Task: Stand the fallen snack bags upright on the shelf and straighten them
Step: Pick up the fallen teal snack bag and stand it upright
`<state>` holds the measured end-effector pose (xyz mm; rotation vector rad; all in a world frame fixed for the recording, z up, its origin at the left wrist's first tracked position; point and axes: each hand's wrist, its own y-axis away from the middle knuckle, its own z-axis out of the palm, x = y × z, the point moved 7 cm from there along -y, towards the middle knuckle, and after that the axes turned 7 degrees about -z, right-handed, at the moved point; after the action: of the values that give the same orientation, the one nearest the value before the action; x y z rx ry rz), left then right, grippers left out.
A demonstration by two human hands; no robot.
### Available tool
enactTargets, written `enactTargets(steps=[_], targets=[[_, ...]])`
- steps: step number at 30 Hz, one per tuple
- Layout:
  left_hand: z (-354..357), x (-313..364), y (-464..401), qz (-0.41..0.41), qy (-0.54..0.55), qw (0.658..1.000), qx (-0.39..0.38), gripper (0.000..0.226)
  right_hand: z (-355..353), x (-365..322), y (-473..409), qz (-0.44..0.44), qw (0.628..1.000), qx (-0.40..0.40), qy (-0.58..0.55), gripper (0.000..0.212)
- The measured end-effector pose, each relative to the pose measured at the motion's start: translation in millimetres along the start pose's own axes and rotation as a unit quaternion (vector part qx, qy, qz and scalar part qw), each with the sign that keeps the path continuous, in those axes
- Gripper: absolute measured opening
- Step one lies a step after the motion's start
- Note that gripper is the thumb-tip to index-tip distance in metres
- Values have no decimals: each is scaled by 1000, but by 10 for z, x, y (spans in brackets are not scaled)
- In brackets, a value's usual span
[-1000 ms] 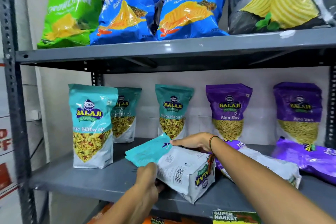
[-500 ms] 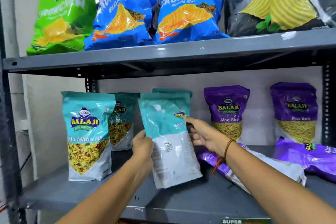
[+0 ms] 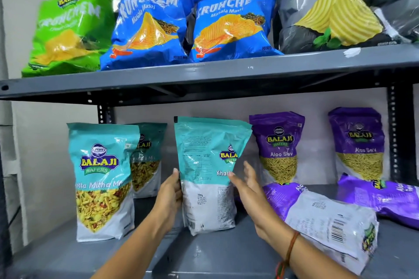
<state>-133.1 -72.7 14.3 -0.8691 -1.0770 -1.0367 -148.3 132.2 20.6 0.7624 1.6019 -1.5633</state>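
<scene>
A teal Balaji snack bag [image 3: 207,176] stands upright at the middle of the lower shelf [image 3: 215,256], its printed back turned towards me. My left hand [image 3: 169,195] grips its left edge, thumb in front. My right hand [image 3: 247,186] hovers at the bag's right edge with fingers spread, the thumb just touching it. To the right a purple Aloo Sev bag [image 3: 324,219] lies flat, back side up. A second purple bag [image 3: 385,197] lies fallen behind it.
Two teal bags [image 3: 102,179] [image 3: 147,158] stand at the left, two purple bags [image 3: 277,147] [image 3: 358,142] stand against the back wall. The upper shelf [image 3: 226,72] carries green, blue and grey chip bags. Steel uprights frame both sides.
The teal bag went from lying in both hands to upright on the shelf. My right hand has loosened and opened beside it. The view has moved closer.
</scene>
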Motion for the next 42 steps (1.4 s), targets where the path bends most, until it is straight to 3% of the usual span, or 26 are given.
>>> enactTargets(steps=[2, 5, 8, 10, 13, 16, 18, 20, 22, 25, 27, 29, 32, 34, 37, 42], targets=[[-18, 8, -14, -26, 14, 1000, -1, 44, -86, 0, 167, -45, 995, 79, 29, 48], [-6, -32, 12, -53, 28, 998, -8, 58, 179, 163, 379, -13, 1000, 24, -2, 43], [101, -124, 100, -79, 43, 995, -52, 68, 402, 251, 418, 25, 999, -17, -14, 71], [93, -161, 126, -71, 20, 996, -42, 64, 442, 284, 371, 45, 997, -16, -67, 96], [-43, -124, 82, -6, -13, 1000, 18, 61, 490, 279, 335, 86, 987, -88, -101, 102], [-151, -70, 10, 41, -30, 997, 61, 47, 382, 246, 308, 76, 992, -92, -41, 104], [-117, -93, -69, 26, -56, 997, 52, 28, 313, 237, 348, 58, 995, -55, 67, 123], [48, -161, -73, -12, -55, 998, 0, 27, 340, 234, 422, 46, 991, -46, 120, 115], [183, -257, -26, -52, -46, 997, -34, 33, 376, 244, 412, 24, 988, -66, 138, 94], [15, -351, -123, -41, -33, 998, 30, 47, 275, 282, 248, 55, 993, -85, 60, 46], [-202, -308, -170, -6, -7, 996, 84, 55, 181, 267, 192, 87, 992, -92, -1, 30], [-296, -265, -163, 12, 2, 997, 79, 53, 85, 293, 160, 83, 994, -77, -3, 26], [-129, -258, -65, 0, -30, 997, -66, 45, 84, 339, 188, 74, 995, -68, 20, 31], [-47, -302, 3, -15, -67, 988, -139, 64, 118, 380, 180, 72, 995, -69, 24, 36], [-101, -345, -46, 4, -79, 988, -136, 107, 173, 397, 116, 70, 994, -82, 11, 36], [-149, -357, -60, 32, -48, 995, -81, 103, 229, 444, 14, 86, 991, -102, 17, 32]])
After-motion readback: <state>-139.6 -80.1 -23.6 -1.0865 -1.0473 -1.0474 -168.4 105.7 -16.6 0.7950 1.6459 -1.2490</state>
